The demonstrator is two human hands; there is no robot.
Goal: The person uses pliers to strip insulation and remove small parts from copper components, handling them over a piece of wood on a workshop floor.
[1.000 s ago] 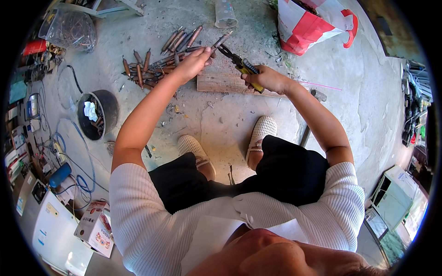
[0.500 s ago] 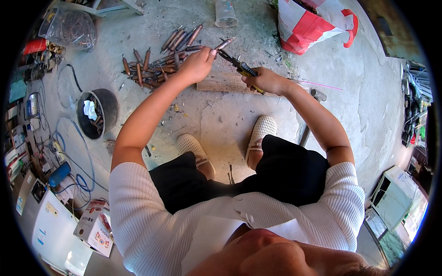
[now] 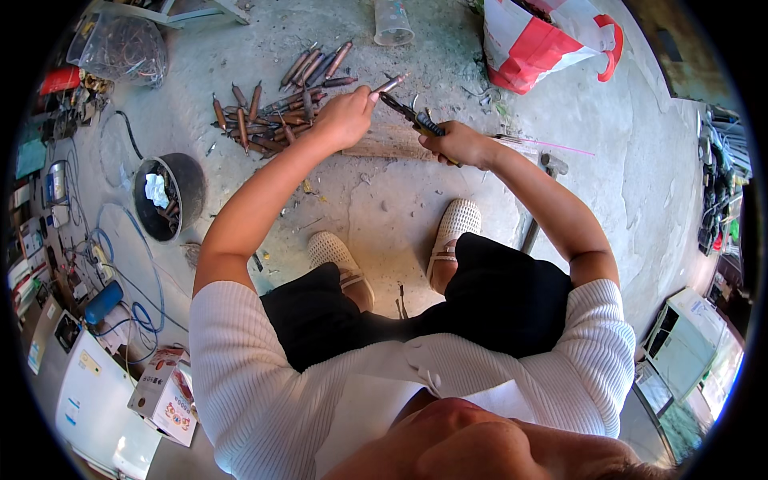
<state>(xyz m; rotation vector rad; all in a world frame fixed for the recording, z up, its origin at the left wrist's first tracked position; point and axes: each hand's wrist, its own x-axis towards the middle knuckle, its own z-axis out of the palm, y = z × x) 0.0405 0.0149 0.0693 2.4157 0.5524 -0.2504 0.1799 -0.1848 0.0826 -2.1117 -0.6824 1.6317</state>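
Note:
My left hand is closed round a copper tube with narrowed ends; its far end points up and to the right. My right hand grips black-and-yellow pliers by the handles. The jaws of the pliers are beside my left fingertips at the near side of the tube; whether they touch it I cannot tell. Beyond and left of my left hand, a pile of similar copper tubes lies on the floor. Under my hands is a wooden board, partly covered by them.
A hammer lies right of the board. A black bucket with scraps stands at the left, near hoses and cables. Farther off are a clear plastic cup, a red-and-white bag and a clear bin. My feet flank the near floor.
The copper tube and the pliers' jaws have shifted slightly downward. My left hand has turned a little, with its grip kept. A small curved piece now shows beside the pliers.

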